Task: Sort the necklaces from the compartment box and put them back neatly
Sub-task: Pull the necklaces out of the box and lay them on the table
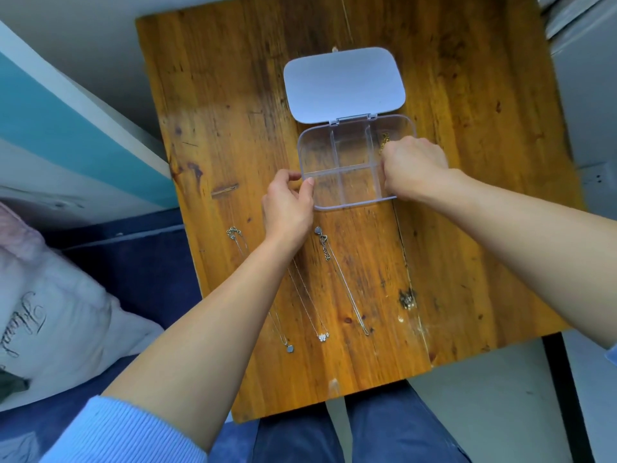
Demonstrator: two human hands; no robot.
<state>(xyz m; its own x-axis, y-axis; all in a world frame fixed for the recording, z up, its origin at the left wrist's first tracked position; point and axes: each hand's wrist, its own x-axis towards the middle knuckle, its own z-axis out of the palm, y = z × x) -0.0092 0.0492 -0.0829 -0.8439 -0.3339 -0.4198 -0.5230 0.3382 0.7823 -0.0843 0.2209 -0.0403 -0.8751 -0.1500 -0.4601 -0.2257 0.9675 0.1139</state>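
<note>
here left grip (289, 203) pinches the box (347, 185) corner; right grip (412, 168) pinches gold necklace (384, 143).

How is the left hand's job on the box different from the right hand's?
The left hand pinches the near-left corner of the clear box, while the right hand reaches into its right side at a gold chain. The left hand's thumb shows; the right hand's fingers are curled out of sight. Both touch the box.

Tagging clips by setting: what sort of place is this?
Probably a bedroom at home: a small wooden table pulled up beside a bed with a blue sheet and a script-printed pillow.
</note>
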